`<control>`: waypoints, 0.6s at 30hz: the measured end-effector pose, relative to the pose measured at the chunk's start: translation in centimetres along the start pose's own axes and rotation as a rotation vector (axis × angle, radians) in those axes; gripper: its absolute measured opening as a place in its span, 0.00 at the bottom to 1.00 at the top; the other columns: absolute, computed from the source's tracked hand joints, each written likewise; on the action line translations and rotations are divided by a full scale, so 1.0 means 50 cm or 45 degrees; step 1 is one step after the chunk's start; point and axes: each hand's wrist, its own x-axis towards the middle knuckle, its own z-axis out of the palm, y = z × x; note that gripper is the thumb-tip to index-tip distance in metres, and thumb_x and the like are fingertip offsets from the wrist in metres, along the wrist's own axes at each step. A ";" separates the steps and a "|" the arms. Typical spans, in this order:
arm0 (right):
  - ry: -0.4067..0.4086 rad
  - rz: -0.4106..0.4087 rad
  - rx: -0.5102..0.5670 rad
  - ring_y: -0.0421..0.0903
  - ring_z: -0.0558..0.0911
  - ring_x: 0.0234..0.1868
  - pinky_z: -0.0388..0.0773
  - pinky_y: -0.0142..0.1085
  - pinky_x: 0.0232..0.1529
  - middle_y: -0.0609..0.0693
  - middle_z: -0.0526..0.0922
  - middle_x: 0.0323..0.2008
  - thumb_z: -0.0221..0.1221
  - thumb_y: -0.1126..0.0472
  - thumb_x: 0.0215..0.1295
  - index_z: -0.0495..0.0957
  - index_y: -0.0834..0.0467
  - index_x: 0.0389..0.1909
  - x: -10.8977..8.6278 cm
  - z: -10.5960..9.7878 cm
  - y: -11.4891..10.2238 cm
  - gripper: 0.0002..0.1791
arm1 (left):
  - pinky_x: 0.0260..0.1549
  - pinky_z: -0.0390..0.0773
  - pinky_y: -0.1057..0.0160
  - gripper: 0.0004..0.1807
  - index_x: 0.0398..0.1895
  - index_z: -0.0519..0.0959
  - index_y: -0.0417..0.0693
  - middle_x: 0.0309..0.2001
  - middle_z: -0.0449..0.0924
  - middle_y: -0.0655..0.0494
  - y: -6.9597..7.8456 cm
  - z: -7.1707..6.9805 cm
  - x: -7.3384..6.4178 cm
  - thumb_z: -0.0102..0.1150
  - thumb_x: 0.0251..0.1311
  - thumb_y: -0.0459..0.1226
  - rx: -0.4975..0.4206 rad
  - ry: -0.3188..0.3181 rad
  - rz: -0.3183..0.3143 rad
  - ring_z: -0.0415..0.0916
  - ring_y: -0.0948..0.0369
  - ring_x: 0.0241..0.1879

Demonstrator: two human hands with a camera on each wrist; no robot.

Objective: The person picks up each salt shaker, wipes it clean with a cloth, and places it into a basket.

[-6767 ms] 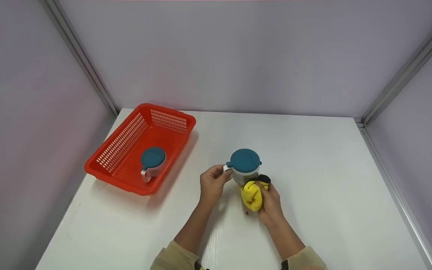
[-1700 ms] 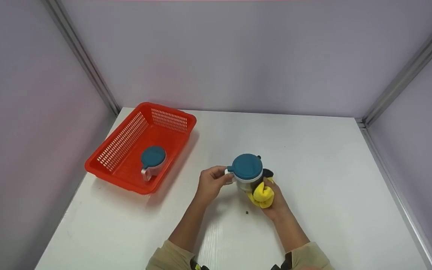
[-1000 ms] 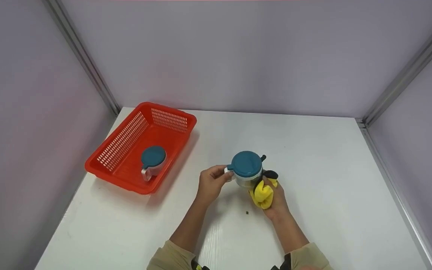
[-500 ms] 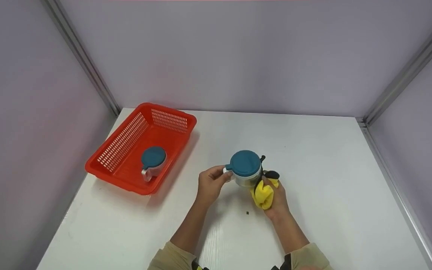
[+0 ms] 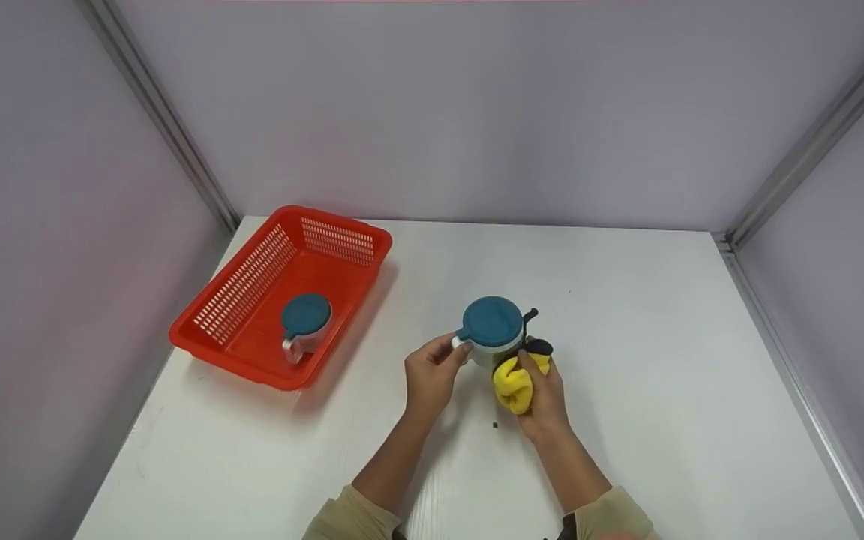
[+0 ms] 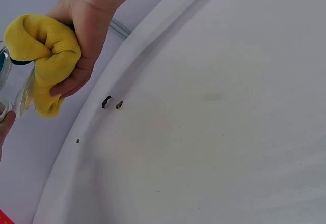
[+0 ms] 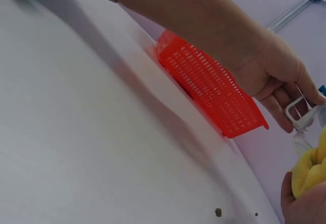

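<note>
A lidded jar (image 5: 492, 321) with a blue lid and clear body is held up over the table in the head view. My left hand (image 5: 428, 382) pinches its white handle (image 7: 296, 111), seen closely in the right wrist view. Bunched in my right hand (image 5: 548, 401) is a yellow cloth (image 5: 513, 386) with a black side, pressed against the jar's near right wall. A dark strip of the cloth stands up beside the lid. In the left wrist view the yellow cloth (image 6: 48, 46) covers part of the right fingers, and only the jar's edge shows.
A red plastic basket (image 5: 252, 375) stands at the left of the white table (image 5: 664, 375), holding a similar blue-lidded jar (image 5: 307, 313). Small dark crumbs (image 6: 119, 104) lie on the table below the hands. Pale panels enclose the back and sides.
The right hand has shifted the cloth around the jar's wall, lately a little leftward. Jar and left hand have moved slightly, and the jar has turned a little. Basket and its jar stay put.
</note>
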 end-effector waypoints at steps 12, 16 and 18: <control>-0.035 -0.096 -0.174 0.49 0.75 0.55 0.79 0.37 0.57 0.52 0.71 0.58 0.67 0.50 0.62 0.62 0.50 0.67 -0.001 0.008 0.007 0.36 | 0.34 0.86 0.66 0.09 0.42 0.85 0.38 0.36 0.87 0.49 -0.005 0.012 -0.009 0.66 0.60 0.32 0.045 0.042 0.072 0.84 0.61 0.34; -0.015 -0.108 -0.252 0.51 0.74 0.56 0.79 0.37 0.57 0.53 0.70 0.59 0.69 0.48 0.59 0.60 0.50 0.68 -0.001 0.013 0.006 0.40 | 0.33 0.86 0.67 0.09 0.42 0.85 0.38 0.35 0.87 0.49 -0.005 0.016 -0.012 0.66 0.60 0.32 0.087 0.065 0.143 0.84 0.61 0.33; 0.000 -0.110 -0.292 0.51 0.73 0.57 0.79 0.37 0.57 0.53 0.70 0.60 0.70 0.48 0.58 0.60 0.50 0.69 -0.001 0.016 0.007 0.42 | 0.33 0.86 0.67 0.10 0.43 0.85 0.37 0.35 0.87 0.48 -0.004 0.018 -0.013 0.66 0.60 0.31 0.107 0.075 0.169 0.85 0.61 0.33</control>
